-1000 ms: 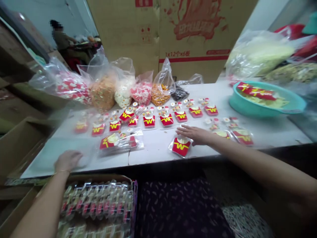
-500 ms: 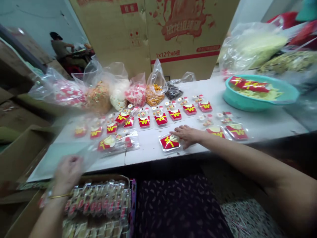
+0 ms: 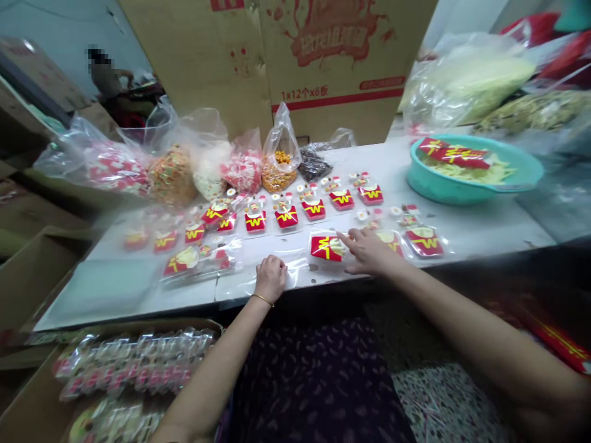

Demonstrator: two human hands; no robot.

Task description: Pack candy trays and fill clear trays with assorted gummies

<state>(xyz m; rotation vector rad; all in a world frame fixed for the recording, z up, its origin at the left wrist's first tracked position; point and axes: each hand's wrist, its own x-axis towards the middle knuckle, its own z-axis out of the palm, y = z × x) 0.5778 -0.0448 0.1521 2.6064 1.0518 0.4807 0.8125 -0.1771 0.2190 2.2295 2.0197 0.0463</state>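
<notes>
The small, flat red packet with a yellow zigzag mark, covered in clear plastic (image 3: 323,248), lies near the middle of the front edge of the white worktop (image 3: 392,163). The right hand (image 3: 369,251) has its fingers spread and touches the packet's right end without closing around it. The left hand (image 3: 271,277), at the front edge, has curled fingers and appears to pinch a thin, clear plastic film (image 3: 294,275). The packet is probably light, rather stiff and slippery; its side rims seem the safest hold. The film is probably soft, better pinched by an edge.
</notes>
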